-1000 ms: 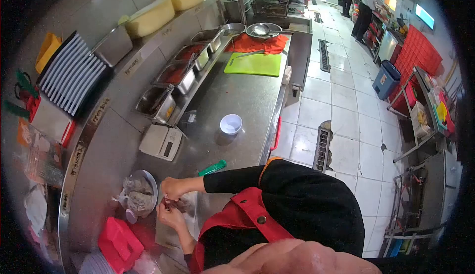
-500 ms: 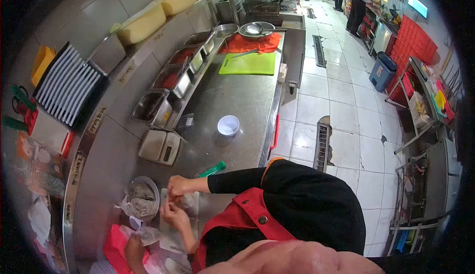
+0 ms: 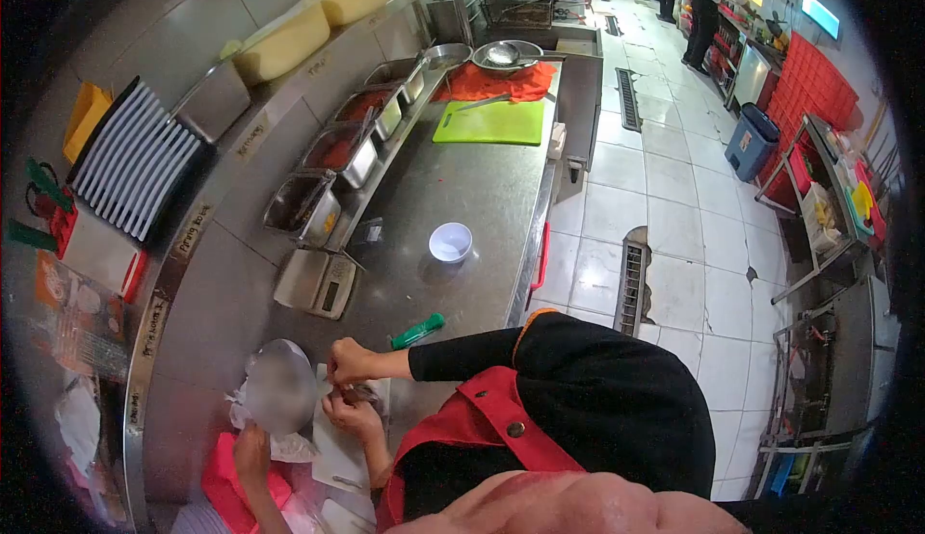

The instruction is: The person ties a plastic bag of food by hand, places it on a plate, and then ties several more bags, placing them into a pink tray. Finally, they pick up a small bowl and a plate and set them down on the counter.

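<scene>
Over a white cutting board (image 3: 337, 452), my right hand (image 3: 353, 361) and my left hand (image 3: 355, 414) are close together, fingers closed. Something small and brownish shows beside the fingers, too unclear to name. To the left of my hands is a round metal bowl (image 3: 306, 372) with blurred contents and a plastic bag (image 3: 292, 448) at its lower edge. A co-worker's hand (image 3: 252, 449) reaches to the bowl's lower rim, its fingertips near the bag. A green-handled tool (image 3: 417, 332) lies on the steel counter above my right forearm.
On the steel counter (image 3: 414, 197) are a white bowl (image 3: 450, 243), a kitchen scale (image 3: 316, 281) and a green cutting board (image 3: 488, 122). Metal food trays (image 3: 342, 153) line the wall side. Two people stand at the far right counter. A blue bin (image 3: 750, 143) stands on the floor.
The co-worker's hand has moved up toward the bowl, and the small white cup by it no longer shows. My hands stay together over the board, with the brownish item more visible. The view has shifted slightly.
</scene>
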A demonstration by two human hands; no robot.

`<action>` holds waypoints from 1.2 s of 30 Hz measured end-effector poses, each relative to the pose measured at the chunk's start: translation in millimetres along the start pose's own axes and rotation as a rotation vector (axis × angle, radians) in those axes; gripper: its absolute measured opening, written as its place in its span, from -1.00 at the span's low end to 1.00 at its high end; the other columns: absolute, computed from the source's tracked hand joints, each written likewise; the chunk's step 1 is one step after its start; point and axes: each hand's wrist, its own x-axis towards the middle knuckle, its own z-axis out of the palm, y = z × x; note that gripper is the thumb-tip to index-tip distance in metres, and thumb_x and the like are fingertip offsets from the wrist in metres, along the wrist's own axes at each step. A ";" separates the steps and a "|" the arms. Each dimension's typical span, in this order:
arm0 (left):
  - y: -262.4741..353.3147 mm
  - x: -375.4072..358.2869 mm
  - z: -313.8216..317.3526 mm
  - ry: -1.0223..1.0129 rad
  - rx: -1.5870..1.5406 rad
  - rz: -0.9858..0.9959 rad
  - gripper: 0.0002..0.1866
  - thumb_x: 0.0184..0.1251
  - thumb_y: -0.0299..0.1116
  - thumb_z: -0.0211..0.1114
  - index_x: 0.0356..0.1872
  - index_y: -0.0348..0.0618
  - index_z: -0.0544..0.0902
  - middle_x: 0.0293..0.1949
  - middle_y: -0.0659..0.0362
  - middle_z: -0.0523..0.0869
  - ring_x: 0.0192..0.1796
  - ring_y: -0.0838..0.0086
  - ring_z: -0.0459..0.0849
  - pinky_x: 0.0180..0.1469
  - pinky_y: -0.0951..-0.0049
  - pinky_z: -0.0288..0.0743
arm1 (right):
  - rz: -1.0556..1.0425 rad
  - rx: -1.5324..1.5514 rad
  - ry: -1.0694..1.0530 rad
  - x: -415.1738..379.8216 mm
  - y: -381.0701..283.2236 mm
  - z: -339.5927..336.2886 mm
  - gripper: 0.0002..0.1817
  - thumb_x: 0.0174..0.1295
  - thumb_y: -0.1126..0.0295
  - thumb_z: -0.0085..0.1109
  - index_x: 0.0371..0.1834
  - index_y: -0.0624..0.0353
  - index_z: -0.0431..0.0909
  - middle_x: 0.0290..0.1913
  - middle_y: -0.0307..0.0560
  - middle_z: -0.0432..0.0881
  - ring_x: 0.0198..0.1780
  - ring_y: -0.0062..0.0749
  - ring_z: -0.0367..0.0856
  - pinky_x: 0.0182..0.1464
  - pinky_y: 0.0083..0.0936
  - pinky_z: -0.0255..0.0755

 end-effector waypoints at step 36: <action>-54.9 10.7 -12.7 -0.109 -0.214 -0.421 -0.79 0.08 -0.44 0.22 -0.31 -0.39 0.63 -0.54 0.05 0.62 -0.44 0.34 0.57 -0.28 0.47 0.44 | -0.331 0.097 0.024 -18.4 4.9 22.4 -0.86 -0.25 0.42 0.07 -0.63 0.28 0.45 -0.60 0.06 0.47 -0.53 -0.07 0.50 -0.48 -0.30 0.37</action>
